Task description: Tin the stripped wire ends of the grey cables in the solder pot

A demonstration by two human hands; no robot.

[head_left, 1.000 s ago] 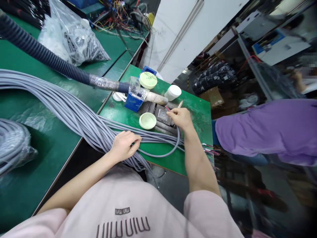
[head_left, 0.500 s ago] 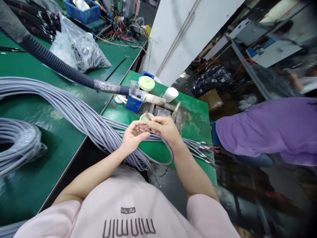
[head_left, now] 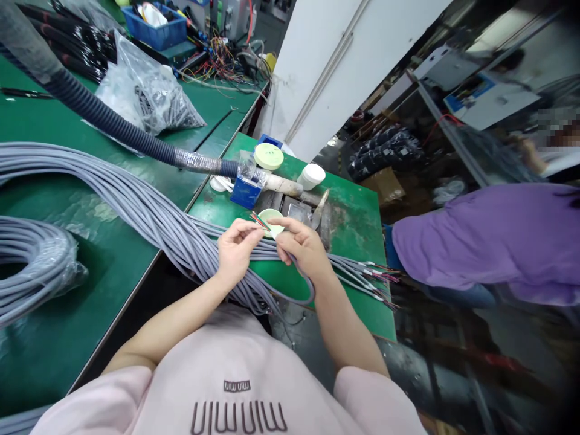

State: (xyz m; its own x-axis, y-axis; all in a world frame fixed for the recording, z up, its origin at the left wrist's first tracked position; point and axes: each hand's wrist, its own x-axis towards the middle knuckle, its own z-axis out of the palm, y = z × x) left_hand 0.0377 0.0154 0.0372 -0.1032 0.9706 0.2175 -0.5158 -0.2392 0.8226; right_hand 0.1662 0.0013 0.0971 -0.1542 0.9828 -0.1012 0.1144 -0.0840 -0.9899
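Between our two grips sits the stripped end of a grey cable (head_left: 311, 288), with its thin coloured wires (head_left: 258, 220) pointing away from us and to the left. Our right grip (head_left: 308, 249) is closed on this cable just behind the wires, at a white piece (head_left: 275, 230) near the fingertips; below the grip, the cable hangs in a loop. Our left grip (head_left: 234, 251) has its thumb and fingers drawn together close beside the wires; we cannot tell whether a strand is pinched there.

We judge the step in hand to be handling or arranging the wires at the cable end. The next move calls for a firm right grip and a light left touch, so that no strand bends or catches.

Directly beyond the grips stands a pale dish (head_left: 272, 215). Beyond the right grip lie a square metal plate (head_left: 299, 211) and, to its right, a light-handled tool (head_left: 321, 206). Farther off we find a nozzle (head_left: 285, 185) and a white jar (head_left: 312, 175). Beneath both grips, a bundle of grey cables (head_left: 149, 211) crosses the green desk (head_left: 356, 220), its wire ends lying to the right of the right grip.
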